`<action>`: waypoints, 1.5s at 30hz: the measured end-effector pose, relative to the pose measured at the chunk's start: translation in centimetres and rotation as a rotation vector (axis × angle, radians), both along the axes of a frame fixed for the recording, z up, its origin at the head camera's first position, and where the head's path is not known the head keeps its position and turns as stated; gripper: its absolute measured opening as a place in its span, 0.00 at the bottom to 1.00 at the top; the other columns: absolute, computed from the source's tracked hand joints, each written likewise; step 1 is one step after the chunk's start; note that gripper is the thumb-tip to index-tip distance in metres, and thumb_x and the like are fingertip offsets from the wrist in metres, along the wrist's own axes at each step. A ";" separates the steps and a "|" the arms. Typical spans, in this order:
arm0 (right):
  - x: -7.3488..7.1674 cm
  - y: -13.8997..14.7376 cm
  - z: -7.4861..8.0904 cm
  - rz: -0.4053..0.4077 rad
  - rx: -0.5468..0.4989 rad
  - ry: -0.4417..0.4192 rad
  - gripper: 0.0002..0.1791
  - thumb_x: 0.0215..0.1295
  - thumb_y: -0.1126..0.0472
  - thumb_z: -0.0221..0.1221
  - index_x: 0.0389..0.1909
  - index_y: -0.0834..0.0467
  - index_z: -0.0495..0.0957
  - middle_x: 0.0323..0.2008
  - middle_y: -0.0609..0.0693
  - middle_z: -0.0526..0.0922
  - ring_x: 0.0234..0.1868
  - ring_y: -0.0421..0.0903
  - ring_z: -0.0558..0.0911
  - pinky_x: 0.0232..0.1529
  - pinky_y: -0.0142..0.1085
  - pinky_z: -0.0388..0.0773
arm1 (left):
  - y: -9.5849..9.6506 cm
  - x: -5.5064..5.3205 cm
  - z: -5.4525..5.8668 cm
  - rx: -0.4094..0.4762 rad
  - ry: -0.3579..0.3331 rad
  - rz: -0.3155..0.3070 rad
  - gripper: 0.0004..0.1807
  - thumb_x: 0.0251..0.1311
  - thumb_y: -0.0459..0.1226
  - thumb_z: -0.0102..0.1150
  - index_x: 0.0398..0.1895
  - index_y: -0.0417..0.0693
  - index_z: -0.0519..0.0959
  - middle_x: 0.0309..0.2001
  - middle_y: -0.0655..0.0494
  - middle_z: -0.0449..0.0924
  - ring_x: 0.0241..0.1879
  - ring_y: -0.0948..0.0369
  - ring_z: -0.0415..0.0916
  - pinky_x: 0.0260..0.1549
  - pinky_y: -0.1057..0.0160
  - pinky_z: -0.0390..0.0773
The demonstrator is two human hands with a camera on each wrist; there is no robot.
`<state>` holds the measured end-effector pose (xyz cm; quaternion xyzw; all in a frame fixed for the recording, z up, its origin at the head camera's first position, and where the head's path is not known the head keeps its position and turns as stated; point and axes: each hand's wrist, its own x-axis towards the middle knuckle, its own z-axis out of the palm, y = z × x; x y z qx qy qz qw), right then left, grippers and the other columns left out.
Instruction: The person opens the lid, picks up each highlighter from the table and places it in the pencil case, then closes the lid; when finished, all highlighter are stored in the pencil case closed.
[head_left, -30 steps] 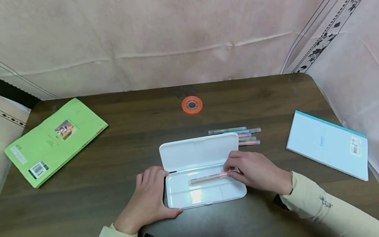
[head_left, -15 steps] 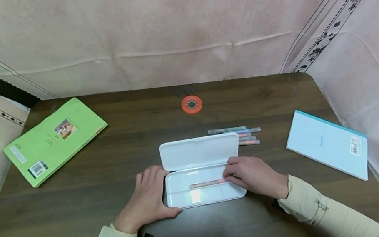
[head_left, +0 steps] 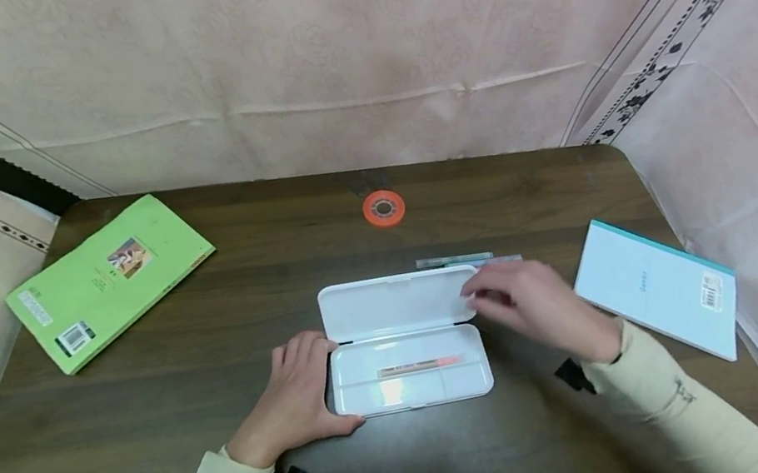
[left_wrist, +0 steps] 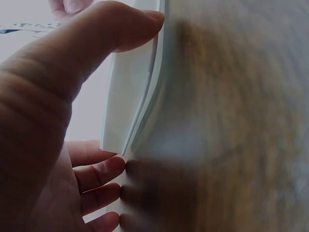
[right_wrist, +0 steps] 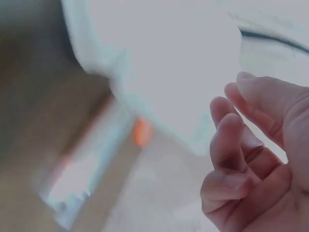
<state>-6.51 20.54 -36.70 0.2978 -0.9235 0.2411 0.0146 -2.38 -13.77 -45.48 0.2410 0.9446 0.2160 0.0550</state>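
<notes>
An open white pencil case (head_left: 362,398) lies on the table, its lid folded back. Inside its tray rests one slim pen (head_left: 413,366) with a pink end. My left hand (head_left: 293,395) grips the left end of the case, thumb at the front edge and fingers round the back corner; in the left wrist view the thumb (left_wrist: 111,29) presses on the case's side. My right hand (head_left: 539,305) is over the right end of the lid, fingers loosely bent with nothing between them. Beyond it lie several pens (head_left: 455,259), partly hidden by hand and lid.
A green book (head_left: 113,283) lies at the back left. An orange disc-shaped roll (head_left: 383,209) sits near the table's back edge. To the right, a light blue notebook (head_left: 655,289) lies close to my right forearm. Patterned cloth (head_left: 316,53) hangs around the table.
My right hand lowered the pen into the case tray, let go of it, and moved up and right toward the other pens. The left hand stayed in place on the case.
</notes>
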 end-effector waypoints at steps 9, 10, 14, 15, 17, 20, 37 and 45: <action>-5.7 3.1 -0.6 -0.133 -0.023 -0.056 0.11 0.65 0.62 0.63 0.47 0.56 0.83 0.40 0.49 0.83 0.36 0.43 0.79 0.40 0.43 0.80 | -0.1 0.0 0.0 -0.003 -0.014 0.007 0.49 0.34 0.65 0.73 0.55 0.48 0.66 0.55 0.51 0.67 0.57 0.52 0.61 0.52 0.49 0.59; -6.2 3.3 -1.1 -0.133 -0.008 -0.076 0.11 0.65 0.62 0.63 0.47 0.57 0.82 0.41 0.50 0.84 0.38 0.44 0.80 0.41 0.45 0.80 | -0.1 0.0 0.0 -0.002 -0.018 0.007 0.48 0.34 0.66 0.72 0.56 0.49 0.66 0.55 0.51 0.67 0.57 0.52 0.61 0.52 0.49 0.59; -7.6 3.7 -3.0 -0.139 0.054 -0.122 0.10 0.65 0.62 0.63 0.46 0.59 0.83 0.42 0.52 0.84 0.41 0.48 0.80 0.45 0.48 0.78 | -0.1 0.0 -0.1 0.004 -0.029 0.005 0.48 0.35 0.66 0.72 0.56 0.50 0.66 0.56 0.52 0.66 0.57 0.53 0.61 0.52 0.49 0.59; -7.8 3.7 -3.3 -0.140 0.066 -0.129 0.10 0.65 0.62 0.63 0.46 0.59 0.84 0.42 0.53 0.85 0.41 0.49 0.80 0.45 0.48 0.78 | -0.1 0.0 -0.1 0.005 -0.031 0.006 0.48 0.35 0.66 0.72 0.56 0.50 0.66 0.56 0.52 0.66 0.57 0.53 0.61 0.53 0.49 0.59; -8.1 3.8 -4.0 -0.143 0.087 -0.138 0.09 0.64 0.62 0.64 0.44 0.58 0.84 0.42 0.53 0.85 0.42 0.50 0.79 0.46 0.48 0.77 | 0.0 0.0 -0.1 0.004 -0.034 0.007 0.48 0.35 0.66 0.72 0.56 0.50 0.66 0.56 0.52 0.66 0.57 0.53 0.61 0.53 0.49 0.59; -8.4 3.9 -4.8 -0.139 0.116 -0.138 0.07 0.64 0.62 0.64 0.42 0.57 0.85 0.40 0.52 0.85 0.41 0.50 0.79 0.47 0.49 0.76 | 0.0 0.1 -0.1 0.000 -0.037 0.009 0.48 0.34 0.66 0.72 0.56 0.50 0.66 0.56 0.52 0.66 0.57 0.53 0.61 0.53 0.49 0.59; -9.5 4.3 -6.1 -0.102 0.164 -0.138 0.07 0.64 0.64 0.63 0.41 0.58 0.86 0.40 0.54 0.86 0.42 0.51 0.82 0.49 0.50 0.78 | -0.1 0.1 -0.1 0.009 0.000 -0.004 0.47 0.34 0.66 0.72 0.54 0.50 0.67 0.56 0.52 0.66 0.56 0.53 0.62 0.51 0.50 0.59; -9.4 4.3 -5.9 -0.111 0.172 -0.118 0.06 0.64 0.62 0.64 0.40 0.58 0.85 0.39 0.53 0.85 0.40 0.50 0.81 0.46 0.48 0.78 | -0.2 0.1 -0.1 0.012 0.003 -0.002 0.47 0.34 0.66 0.72 0.55 0.49 0.67 0.56 0.51 0.66 0.56 0.52 0.62 0.50 0.50 0.60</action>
